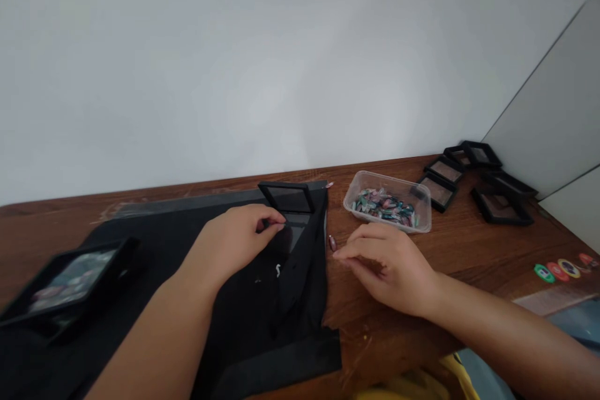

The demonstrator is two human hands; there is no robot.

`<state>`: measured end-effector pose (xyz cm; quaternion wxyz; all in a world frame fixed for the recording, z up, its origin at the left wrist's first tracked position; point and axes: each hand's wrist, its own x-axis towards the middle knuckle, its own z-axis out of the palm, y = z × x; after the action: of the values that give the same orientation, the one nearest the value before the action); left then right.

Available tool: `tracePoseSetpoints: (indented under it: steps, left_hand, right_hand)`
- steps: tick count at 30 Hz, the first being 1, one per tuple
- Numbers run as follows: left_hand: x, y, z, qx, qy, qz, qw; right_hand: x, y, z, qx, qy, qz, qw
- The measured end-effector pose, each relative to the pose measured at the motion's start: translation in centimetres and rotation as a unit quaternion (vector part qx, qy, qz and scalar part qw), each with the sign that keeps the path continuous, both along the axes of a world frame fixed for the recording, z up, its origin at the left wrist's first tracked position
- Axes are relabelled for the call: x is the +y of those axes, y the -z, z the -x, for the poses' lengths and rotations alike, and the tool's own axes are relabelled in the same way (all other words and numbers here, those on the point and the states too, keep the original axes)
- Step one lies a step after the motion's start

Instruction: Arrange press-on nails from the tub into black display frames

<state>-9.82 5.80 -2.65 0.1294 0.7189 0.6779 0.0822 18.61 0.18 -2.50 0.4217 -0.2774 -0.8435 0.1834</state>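
My left hand [239, 234] is over the black mat, thumb and forefinger pressed together beside an upright black frame [287, 197]. Anything in that pinch is too small to make out. On the bare wood, my right hand [391, 262] has its thumb and forefinger closed just short of a small pinkish, shiny piece [332, 242]; whether they hold something is not visible. Behind the right hand stands a clear plastic tub [426, 215] with many pink, teal and silvery pieces [385, 205] in it. A white scrap [278, 270] lies on the mat below the left hand.
A black frame with pale, shiny contents [75, 278] rests on the black mat [234, 337] at left. Several black frames [443, 170] lie at the back right by the wall. Round coloured stickers [557, 270] are at the right edge; yellow material [417, 384] shows below the table.
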Motion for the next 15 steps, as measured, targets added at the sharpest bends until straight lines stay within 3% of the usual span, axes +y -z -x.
tracePoseSetpoints:
  steps: [8, 15]
  left_hand:
    - [0.3, 0.2, -0.9, 0.013, -0.033, 0.015, 0.999]
    - [0.4, 1.4, 0.3, -0.024, 0.02, 0.032, 0.999]
  right_hand:
    - [-0.2, -0.1, -0.1, -0.015, 0.0, 0.004, 1.0]
    - [-0.2, -0.3, -0.1, -0.02, -0.001, 0.009, 1.0]
